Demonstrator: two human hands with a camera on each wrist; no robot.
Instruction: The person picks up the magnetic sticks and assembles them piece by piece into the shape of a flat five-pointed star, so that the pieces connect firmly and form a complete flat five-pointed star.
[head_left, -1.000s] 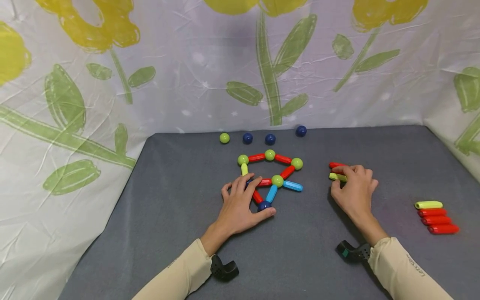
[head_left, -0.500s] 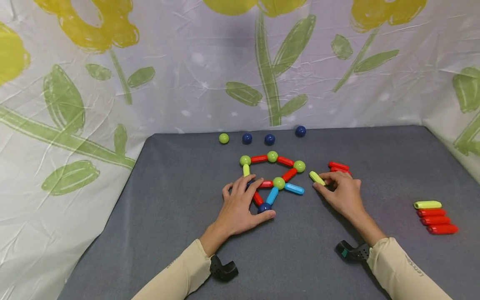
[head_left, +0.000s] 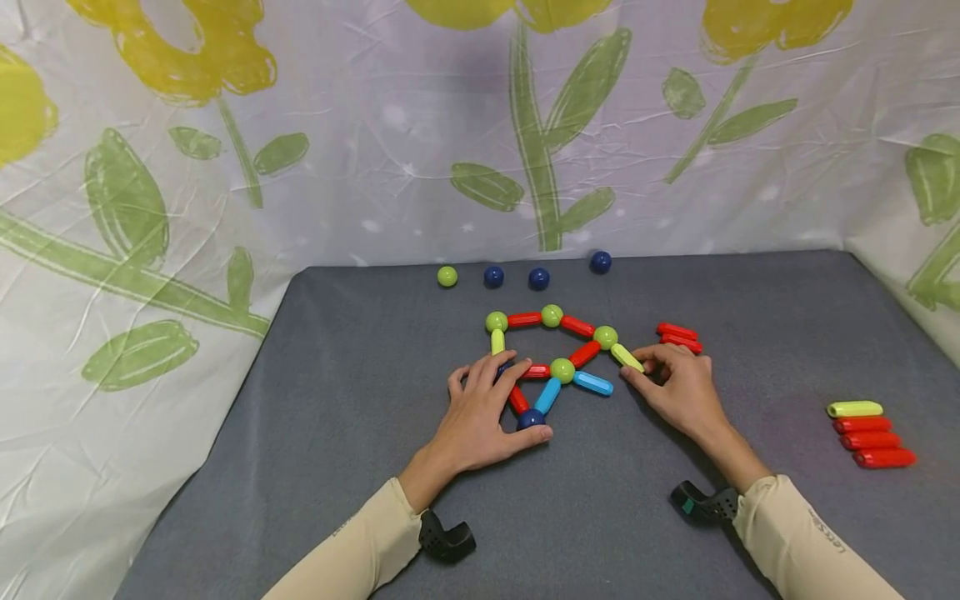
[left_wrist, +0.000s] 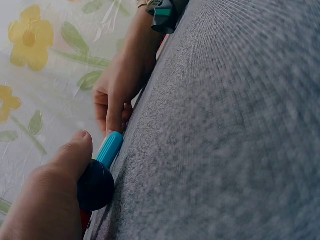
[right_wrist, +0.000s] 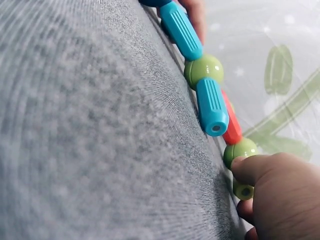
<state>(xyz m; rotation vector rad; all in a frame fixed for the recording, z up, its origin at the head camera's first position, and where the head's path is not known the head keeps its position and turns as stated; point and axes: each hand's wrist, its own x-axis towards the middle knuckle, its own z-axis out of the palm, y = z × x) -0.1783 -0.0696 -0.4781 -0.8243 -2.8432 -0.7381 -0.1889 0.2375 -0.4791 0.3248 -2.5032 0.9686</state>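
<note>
A flat frame of magnetic rods and balls lies mid-table in the head view, with red rods (head_left: 524,319), blue rods (head_left: 592,383) and green balls (head_left: 562,371). My left hand (head_left: 480,417) rests over its near left part, fingers spread. Its thumb lies along a dark blue ball (left_wrist: 96,185); another blue ball is mostly hidden under the fingertips. My right hand (head_left: 682,392) pinches a yellow-green rod (head_left: 627,357) between thumb and fingers. The rod's far end meets the frame's right-hand green ball (head_left: 605,337); in the right wrist view its near end (right_wrist: 244,192) shows a metal disc.
Behind the frame stand a loose green ball (head_left: 447,276) and several blue balls (head_left: 538,278). Two red rods (head_left: 678,337) lie just beyond my right hand. Farther right is a row with a yellow-green rod (head_left: 855,409) and red rods (head_left: 873,442). A flowered sheet (head_left: 375,167) hangs behind.
My right hand has drawn the yellow-green rod left from beside the red rods to the frame's right-hand green ball. The frame has shifted slightly right; my left hand has stayed nearly still.
</note>
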